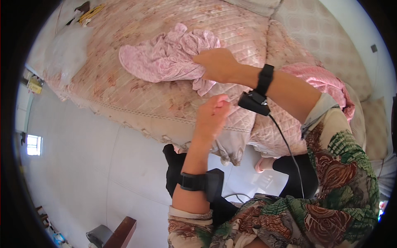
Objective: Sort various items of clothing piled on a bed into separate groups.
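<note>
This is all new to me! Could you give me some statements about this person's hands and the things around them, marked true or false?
1. The right hand grips the bunched pink cloth. True.
2. The left hand grips that cloth too. False: it is apart from the cloth, its fingers curled.
3. Each forearm wears a black strap. True.
4. The quilted cover is plain blue. False: it is pinkish and patterned.
5. The clear plastic lies on the floor. False: the plastic lies on the quilted cover.
</note>
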The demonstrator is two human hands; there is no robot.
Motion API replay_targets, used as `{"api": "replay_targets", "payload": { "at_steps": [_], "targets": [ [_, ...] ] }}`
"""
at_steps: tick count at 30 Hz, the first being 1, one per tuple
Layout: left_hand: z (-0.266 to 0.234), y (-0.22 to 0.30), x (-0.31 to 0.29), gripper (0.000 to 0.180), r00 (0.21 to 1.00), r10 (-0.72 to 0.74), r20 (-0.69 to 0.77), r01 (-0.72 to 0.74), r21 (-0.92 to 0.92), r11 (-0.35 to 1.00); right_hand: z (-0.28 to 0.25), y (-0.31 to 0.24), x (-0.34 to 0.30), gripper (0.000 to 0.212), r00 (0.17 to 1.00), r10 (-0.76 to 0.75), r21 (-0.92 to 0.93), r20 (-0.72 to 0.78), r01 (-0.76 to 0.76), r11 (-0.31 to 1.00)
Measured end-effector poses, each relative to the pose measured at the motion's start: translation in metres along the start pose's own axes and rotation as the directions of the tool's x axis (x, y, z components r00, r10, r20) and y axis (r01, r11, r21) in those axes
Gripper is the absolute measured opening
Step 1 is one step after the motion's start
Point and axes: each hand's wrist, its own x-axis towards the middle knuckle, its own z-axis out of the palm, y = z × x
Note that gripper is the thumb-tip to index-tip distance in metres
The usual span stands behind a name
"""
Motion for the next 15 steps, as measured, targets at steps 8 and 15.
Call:
{"api": "replay_targets", "payload": {
  "at_steps": [8,15],
  "targets": [
    [0.030,0.014,0.004,0.031,0.995,-0.069,-0.067,0.082,0.230,0.970,-0.139,0.151,-0.179,0.042,0.755,0.286,0.119,-0.590,-0.268,0.956],
    [0.058,-0.007,0.017,0.034,0.992,-0.125,-0.008,0.122,0.305,0.945,-0.177,0.239,-0.367,0.037,0.274,0.457,0.078,-0.846,-0.785,0.615]
  ]
}}
